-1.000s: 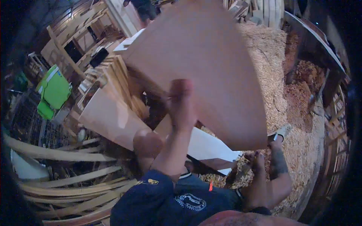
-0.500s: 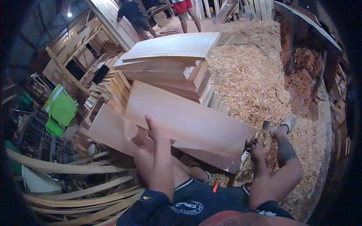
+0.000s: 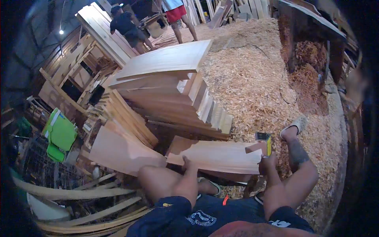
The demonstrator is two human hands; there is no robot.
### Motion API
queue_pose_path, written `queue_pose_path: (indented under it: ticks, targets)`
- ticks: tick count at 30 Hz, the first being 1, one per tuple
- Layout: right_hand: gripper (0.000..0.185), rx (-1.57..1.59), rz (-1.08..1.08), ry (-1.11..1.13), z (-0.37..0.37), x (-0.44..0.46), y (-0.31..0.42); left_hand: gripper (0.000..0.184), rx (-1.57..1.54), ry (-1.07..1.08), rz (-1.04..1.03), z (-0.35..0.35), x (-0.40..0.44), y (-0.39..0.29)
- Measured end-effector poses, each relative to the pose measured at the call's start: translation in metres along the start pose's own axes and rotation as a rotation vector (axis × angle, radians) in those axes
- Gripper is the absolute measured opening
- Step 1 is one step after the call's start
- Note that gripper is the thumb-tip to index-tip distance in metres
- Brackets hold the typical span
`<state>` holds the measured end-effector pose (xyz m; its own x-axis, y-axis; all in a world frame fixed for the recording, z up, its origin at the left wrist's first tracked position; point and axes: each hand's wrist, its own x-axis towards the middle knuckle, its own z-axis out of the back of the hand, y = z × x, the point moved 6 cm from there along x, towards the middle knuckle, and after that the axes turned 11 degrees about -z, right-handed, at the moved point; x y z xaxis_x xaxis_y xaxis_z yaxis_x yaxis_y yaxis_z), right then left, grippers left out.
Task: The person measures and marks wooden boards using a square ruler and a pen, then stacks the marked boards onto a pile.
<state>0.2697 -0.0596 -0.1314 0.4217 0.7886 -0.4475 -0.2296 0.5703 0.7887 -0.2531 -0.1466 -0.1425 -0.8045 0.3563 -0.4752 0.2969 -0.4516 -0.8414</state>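
head view: board lies just on the near side of the stack, left hand holding its near edge, right hand closed round a yellow-and-black tool, so this piece looks unfinished, stack's progress can't tell.

We wear a dark shirt; beside its round white emblem sits an orange strip.
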Motion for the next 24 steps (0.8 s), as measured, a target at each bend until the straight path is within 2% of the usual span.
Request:
queue_pose_path:
  ticks: [2,4,6,7,9,12,14,15,17,18,19,22,23,24]
  targets:
    - [0.02,-0.211,-0.089,0.003,0.018,-0.02,0.013,0.076,0.233,0.012,0.015,0.001,-0.016,-0.003]
    - [0.021,-0.164,-0.063,-0.027,-0.002,0.025,-0.043,0.079,0.459,0.033,0.018,0.005,-0.03,-0.011]
    - [0.024,0.028,-0.129,0.033,-0.019,0.039,-0.068,0.082,0.737,0.098,-0.047,0.009,-0.034,-0.024]
    - [0.027,0.194,-0.214,0.103,-0.022,0.033,-0.067,0.082,0.684,0.119,-0.04,0.008,-0.029,-0.02]
    - [0.031,0.201,-0.269,0.148,-0.023,0.021,-0.061,0.083,0.578,0.164,-0.021,0.001,-0.016,-0.002]
    - [0.037,-0.27,-0.157,0.073,-0.008,0.005,-0.039,0.082,0.582,0.394,-0.119,0.001,-0.02,0.011]
    - [0.041,-0.569,-0.073,0.019,-0.007,0.003,-0.033,0.08,0.565,0.393,-0.072,-0.002,-0.022,0.019]
    - [0.039,-0.491,-0.064,0.019,-0.008,0.001,-0.031,0.079,0.559,0.394,-0.053,-0.002,-0.024,0.02]
    - [0.035,-0.31,-0.057,-0.006,-0.007,0.006,-0.038,0.074,0.734,0.434,-0.081,-0.005,-0.029,0.015]
    - [0.034,-0.393,-0.058,-0.035,-0.006,0.008,-0.042,0.072,0.819,0.452,-0.101,-0.006,-0.031,0.011]
    - [0.033,-0.477,-0.054,-0.062,-0.006,0.007,-0.039,0.062,1.083,0.515,-0.187,-0.013,-0.032,-0.004]
    - [0.035,-0.572,-0.005,-0.094,-0.005,0.005,-0.021,0.052,1.324,0.602,-0.33,-0.025,-0.054,-0.035]
    - [0.036,-0.578,0.019,-0.095,-0.004,0.001,-0.012,0.047,1.261,0.586,-0.247,-0.025,-0.063,-0.04]
    - [0.036,-0.599,0.13,-0.041,-0.009,-0.004,0.001,0.047,1.288,0.666,-0.293,-0.034,-0.071,-0.05]
